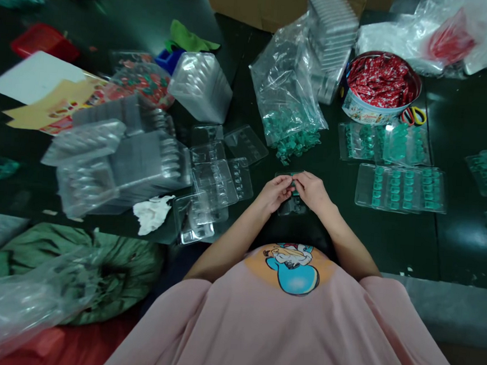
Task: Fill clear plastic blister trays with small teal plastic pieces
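My left hand (275, 192) and my right hand (313, 191) meet over a clear plastic blister tray (292, 205) lying on the dark table just in front of me. Both hands have their fingers pinched together on small green pieces (294, 185) at the tray's far edge. A heap of the same green pieces (293, 141) spills from a clear plastic bag (282, 90) just beyond my hands.
Filled trays of green pieces (399, 186) lie to the right. A round tin of red sachets (380, 86) and scissors (413, 114) stand behind them. Stacks of empty clear trays (119, 156) crowd the left. A white crumpled tissue (152, 212) lies near the table edge.
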A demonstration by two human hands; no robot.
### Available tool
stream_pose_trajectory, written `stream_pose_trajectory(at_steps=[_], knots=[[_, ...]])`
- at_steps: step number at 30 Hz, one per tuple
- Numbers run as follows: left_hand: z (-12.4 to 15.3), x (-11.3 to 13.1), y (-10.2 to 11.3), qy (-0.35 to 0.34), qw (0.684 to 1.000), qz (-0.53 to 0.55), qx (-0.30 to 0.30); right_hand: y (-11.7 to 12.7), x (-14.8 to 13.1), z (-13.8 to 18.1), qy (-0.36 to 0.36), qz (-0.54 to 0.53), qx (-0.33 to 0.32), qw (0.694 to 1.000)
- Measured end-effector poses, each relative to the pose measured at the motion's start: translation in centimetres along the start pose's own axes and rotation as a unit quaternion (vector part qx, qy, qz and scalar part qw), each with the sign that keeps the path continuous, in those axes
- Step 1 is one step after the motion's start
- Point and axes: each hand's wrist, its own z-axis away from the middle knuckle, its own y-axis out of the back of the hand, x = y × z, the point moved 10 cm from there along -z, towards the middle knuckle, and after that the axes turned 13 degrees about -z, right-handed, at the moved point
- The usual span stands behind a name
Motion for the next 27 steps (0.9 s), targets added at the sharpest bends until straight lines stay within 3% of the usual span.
stream_pose_trajectory(at_steps=[7, 11, 15, 22, 25, 27], knots=[[0.4, 0.5, 0.0, -0.031, 0.999, -0.032, 0.02, 1.4, 1.2, 0.5, -0.048, -0.123, 0.068, 0.989], [1.3, 2.4, 0.8, -0.12, 0.977, -0.167, 0.061, 2.4, 2.8, 1.4, -0.094, -0.191, 0.093, 0.973], [3.1, 3.8, 0.2, -0.25, 0.884, -0.389, 0.072, 3.7, 4.6, 2.9, -0.136, -0.191, 0.12, 0.965], [3.9, 1.7, -3.0, -0.367, 0.714, -0.597, 0.005, 4.0, 6.0, 4.4, -0.161, -0.191, 0.132, 0.959], [3.6, 1.0, -3.5, -0.383, 0.667, -0.639, -0.007, 3.7, 6.0, 4.3, -0.158, -0.194, 0.129, 0.96], [3.6, 0.9, -3.4, -0.387, 0.657, -0.647, -0.003, 3.6, 6.0, 4.2, -0.154, -0.192, 0.128, 0.961]])
